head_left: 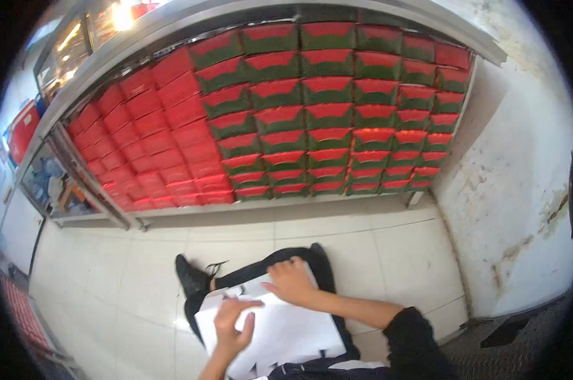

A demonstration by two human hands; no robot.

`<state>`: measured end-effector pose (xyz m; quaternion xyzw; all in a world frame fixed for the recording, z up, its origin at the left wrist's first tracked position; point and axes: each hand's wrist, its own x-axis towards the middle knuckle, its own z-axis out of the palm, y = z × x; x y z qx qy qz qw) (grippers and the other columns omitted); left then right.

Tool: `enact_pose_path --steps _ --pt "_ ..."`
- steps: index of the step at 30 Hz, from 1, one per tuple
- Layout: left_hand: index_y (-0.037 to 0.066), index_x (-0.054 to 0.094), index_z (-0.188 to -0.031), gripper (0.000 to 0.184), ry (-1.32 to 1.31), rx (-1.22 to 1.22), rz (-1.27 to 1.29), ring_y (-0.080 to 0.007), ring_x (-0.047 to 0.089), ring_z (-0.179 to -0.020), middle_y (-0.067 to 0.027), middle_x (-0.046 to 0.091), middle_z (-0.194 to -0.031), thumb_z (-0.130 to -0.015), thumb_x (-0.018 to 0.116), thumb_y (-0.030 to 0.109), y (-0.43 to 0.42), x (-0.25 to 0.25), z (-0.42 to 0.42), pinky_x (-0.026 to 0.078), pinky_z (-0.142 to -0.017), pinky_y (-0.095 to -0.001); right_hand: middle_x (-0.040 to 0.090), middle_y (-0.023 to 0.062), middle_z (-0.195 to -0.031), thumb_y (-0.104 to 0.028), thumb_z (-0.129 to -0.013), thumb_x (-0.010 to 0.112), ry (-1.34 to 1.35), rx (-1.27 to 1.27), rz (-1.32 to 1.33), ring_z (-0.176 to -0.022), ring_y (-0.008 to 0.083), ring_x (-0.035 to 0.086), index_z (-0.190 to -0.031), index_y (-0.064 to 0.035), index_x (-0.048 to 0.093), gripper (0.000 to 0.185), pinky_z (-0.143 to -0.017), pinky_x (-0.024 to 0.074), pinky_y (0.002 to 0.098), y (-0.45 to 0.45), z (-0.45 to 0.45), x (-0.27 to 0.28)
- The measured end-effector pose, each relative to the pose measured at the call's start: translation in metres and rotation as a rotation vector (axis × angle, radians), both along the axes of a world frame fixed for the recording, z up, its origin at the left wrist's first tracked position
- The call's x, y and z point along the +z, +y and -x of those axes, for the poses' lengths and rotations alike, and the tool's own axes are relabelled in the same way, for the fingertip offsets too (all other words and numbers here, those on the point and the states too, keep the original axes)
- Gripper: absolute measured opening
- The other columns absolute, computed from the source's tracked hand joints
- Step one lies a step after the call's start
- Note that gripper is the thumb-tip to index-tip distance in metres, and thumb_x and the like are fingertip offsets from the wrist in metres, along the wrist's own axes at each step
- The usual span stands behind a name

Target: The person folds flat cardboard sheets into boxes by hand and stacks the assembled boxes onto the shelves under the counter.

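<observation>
Left hand (pixel 231 324), thumb and forefinger parted, shows on my feed over the white sheet (pixel 293 330), which lies beneath both hands across the black-trousered legs (pixel 324 269); right hand (pixel 291 283) rests palm-down, fingers spread, toward its far edge.

The left hand (pixel 231 322) holds thumb and forefinger apart while the right hand (pixel 291 283) lies palm down.

White sheet (pixel 293 329): dark shapes (pixel 322 353) at its near and far edges; we cannot resolve them into letters or numbers.
Red-and-green packs (pixel 329 111): we read no label on their faces.
Plain red packs (pixel 177 115): we read no print.
Red object, far left (pixel 24 132): too blurred for us to read.
</observation>
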<state>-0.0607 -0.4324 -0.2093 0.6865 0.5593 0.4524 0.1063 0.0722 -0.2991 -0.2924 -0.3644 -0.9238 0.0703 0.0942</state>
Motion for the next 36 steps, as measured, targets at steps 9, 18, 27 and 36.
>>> enact_pose_path --steps 9,18,27,36 --pt "-0.003 0.054 -0.111 0.029 -0.841 0.117 0.516 -0.0179 0.059 -0.089 -0.0135 0.064 -0.095 -0.094 0.043 0.018 -0.094 -0.074 -0.035 0.043 -0.083 -0.0285 0.024 -0.0042 -0.149 -0.027 -0.085 0.049 -0.004 0.090 -0.711 -0.135 0.0167 0.023 -0.139 -0.0219 0.032 0.058 -0.100 0.0126 0.0566 -0.061 -0.039 -0.052" --pt "0.007 0.038 -0.125 0.035 -1.668 0.119 0.147 -0.0188 0.047 -0.113 -0.0068 0.047 -0.119 -0.093 0.047 0.019 -0.050 -0.063 -0.070 0.039 -0.096 -0.0367 0.055 0.0008 -0.118 -0.027 -0.079 0.056 0.615 0.244 -0.917 -0.115 0.0146 0.045 -0.103 -0.0238 0.065 0.025 -0.097 0.0180 0.0482 -0.110 -0.047 0.005" --pt "0.006 0.036 -0.123 0.029 -1.478 0.133 -0.180 -0.0192 0.054 -0.106 -0.0101 0.048 -0.119 -0.095 0.042 0.012 -0.050 -0.029 -0.077 0.049 -0.088 -0.0331 0.057 0.0081 -0.099 0.004 -0.071 0.058 0.982 0.272 -0.219 -0.096 0.0249 0.056 -0.105 -0.0045 0.057 0.035 -0.085 0.0468 0.0388 -0.102 -0.050 0.074" --pt "0.003 0.036 -0.121 0.032 -1.437 0.027 -0.063 -0.0212 0.057 -0.101 -0.0135 0.051 -0.115 -0.098 0.037 0.025 -0.028 -0.021 -0.076 0.051 -0.081 -0.0328 0.062 0.0002 -0.092 -0.009 -0.068 0.066 0.799 0.335 -0.574 -0.087 0.0145 0.059 -0.093 -0.0104 0.070 0.025 -0.077 0.0452 0.0330 -0.087 -0.022 0.084"
